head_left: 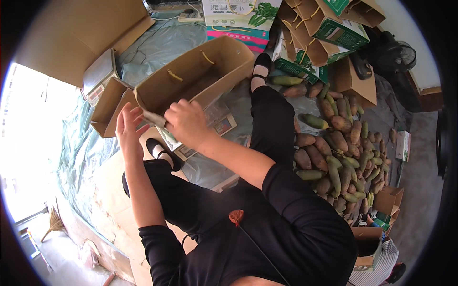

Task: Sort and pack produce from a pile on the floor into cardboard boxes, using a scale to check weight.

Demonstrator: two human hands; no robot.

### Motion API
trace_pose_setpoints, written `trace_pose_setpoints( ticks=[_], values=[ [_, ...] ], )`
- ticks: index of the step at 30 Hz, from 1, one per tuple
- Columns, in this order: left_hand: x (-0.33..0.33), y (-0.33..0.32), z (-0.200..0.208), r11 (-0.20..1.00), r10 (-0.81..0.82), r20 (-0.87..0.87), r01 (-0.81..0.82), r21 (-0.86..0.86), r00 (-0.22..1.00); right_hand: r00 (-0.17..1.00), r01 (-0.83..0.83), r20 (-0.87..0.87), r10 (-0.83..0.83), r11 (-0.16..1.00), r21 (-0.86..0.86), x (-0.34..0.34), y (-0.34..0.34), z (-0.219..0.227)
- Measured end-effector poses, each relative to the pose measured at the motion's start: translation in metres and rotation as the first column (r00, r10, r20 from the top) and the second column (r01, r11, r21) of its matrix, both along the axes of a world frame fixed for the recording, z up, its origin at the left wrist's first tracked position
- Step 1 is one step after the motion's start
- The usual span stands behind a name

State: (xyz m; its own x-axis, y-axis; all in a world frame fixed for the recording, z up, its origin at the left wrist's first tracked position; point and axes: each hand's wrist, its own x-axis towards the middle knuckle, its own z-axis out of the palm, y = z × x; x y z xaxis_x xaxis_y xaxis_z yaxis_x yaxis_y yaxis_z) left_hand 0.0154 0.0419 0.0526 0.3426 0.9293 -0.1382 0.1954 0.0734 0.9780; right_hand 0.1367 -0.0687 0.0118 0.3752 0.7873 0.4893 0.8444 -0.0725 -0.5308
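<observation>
Gripping a pale flap (pixel 155 119) in curled fingers, the right hand (pixel 185 123) is resting at the near end of a long, open-topped cardboard box (pixel 188 78) with yellow cord handles (pixel 175 75). The left hand (pixel 128 126) is hovering just beside the flap, fingers spread, holding nothing. The box is sitting between two black shoes (pixel 262 66); root vegetables (pixel 338 141) are lying heaped rightward.

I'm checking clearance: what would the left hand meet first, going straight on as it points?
Probably the brown cardboard panel at the left end of the long open box; how far it lies from the left hand in depth is unclear.
</observation>
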Motion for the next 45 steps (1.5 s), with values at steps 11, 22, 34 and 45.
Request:
trace_pose_setpoints(
  ticks=[11,22,34,45],
  values=[
    [-0.002,0.009,-0.038,0.813,-0.111,-0.610,0.424,0.399,0.785,0.941,-0.216,-0.288,0.178,0.970,-0.108,-0.019,-0.030,-0.017],
    [0.041,-0.017,-0.030,0.683,-0.224,-0.644,0.589,0.432,0.731,0.933,0.139,-0.356,-0.053,0.965,0.221,0.089,-0.127,0.045],
    [0.064,-0.029,-0.045,0.609,-0.298,-0.709,0.699,0.374,0.639,0.677,0.522,-0.250,-0.692,0.692,-0.499,0.136,-0.300,-0.152],
    [0.076,-0.035,-0.040,0.607,-0.503,-0.742,0.792,0.062,0.443,0.450,0.300,-0.230,-0.863,0.388,-0.871,0.072,-0.440,-0.328]
  ],
)
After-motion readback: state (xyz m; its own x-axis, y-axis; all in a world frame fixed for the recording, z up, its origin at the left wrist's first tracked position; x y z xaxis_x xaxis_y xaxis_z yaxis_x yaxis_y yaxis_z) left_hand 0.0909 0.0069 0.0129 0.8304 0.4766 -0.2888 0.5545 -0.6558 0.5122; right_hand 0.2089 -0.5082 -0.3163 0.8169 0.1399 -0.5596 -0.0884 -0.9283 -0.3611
